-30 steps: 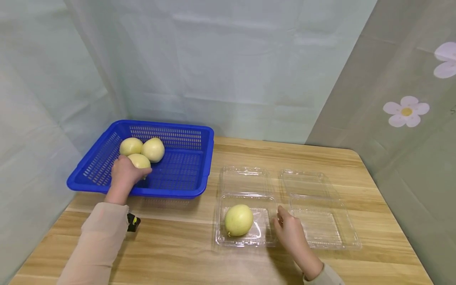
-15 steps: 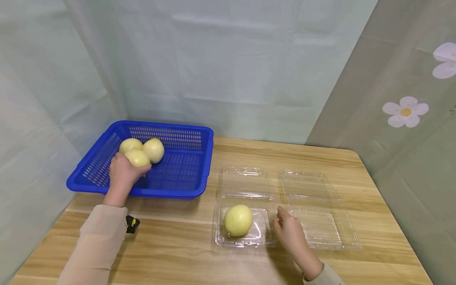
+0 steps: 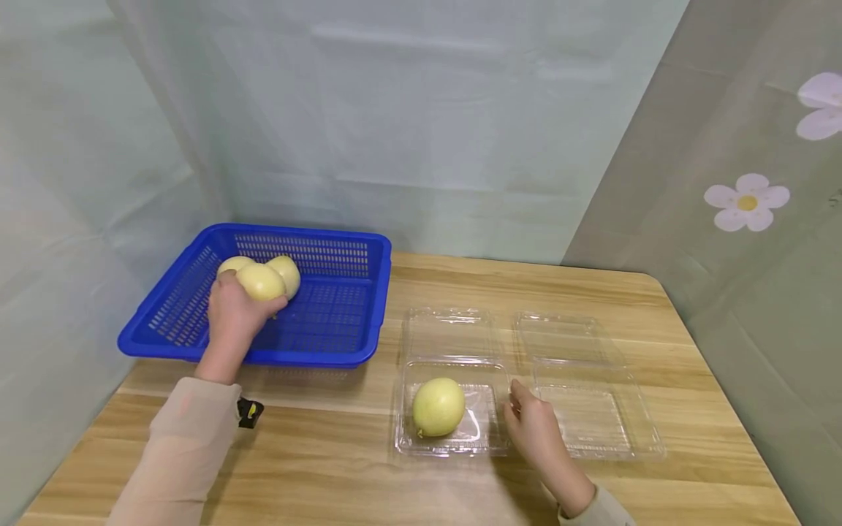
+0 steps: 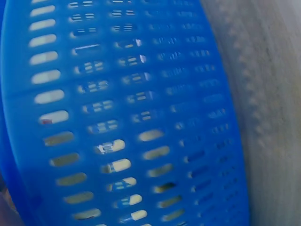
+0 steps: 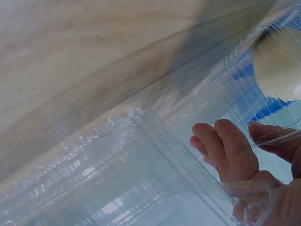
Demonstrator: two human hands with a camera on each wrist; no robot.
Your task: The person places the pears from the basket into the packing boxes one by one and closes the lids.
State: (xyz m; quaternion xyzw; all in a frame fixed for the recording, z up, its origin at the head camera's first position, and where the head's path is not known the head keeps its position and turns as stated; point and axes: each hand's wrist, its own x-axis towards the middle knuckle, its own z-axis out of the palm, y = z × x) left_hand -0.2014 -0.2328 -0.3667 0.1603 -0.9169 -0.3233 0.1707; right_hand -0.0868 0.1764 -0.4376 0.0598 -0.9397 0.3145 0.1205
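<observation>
In the head view my left hand (image 3: 235,310) grips a pale yellow melon (image 3: 262,282) inside the blue basket (image 3: 342,358). Two other melons, one of them this right-hand melon (image 3: 289,276), sit close behind it, partly covered. My right hand (image 3: 536,424) holds the right rim of an open clear plastic container (image 3: 483,416), thumb on one side of the rim and fingers on the other. A single melon (image 3: 438,407) lies in the left half of that container. In the right wrist view the fingers (image 5: 235,150) are bent beside the thumb. The left wrist view shows only the slotted basket wall (image 4: 108,117).
A second clear container (image 3: 588,416), its lid folded back, stands to the right of my right hand. Everything rests on a wooden table (image 3: 329,467). Pale cloth (image 3: 447,146) hangs behind it, and a flowered cloth (image 3: 756,292) hangs at the right.
My left hand has raised the gripped melon and shifted it slightly to the right, so it now overlaps the two behind. The right hand has stayed at the container rim.
</observation>
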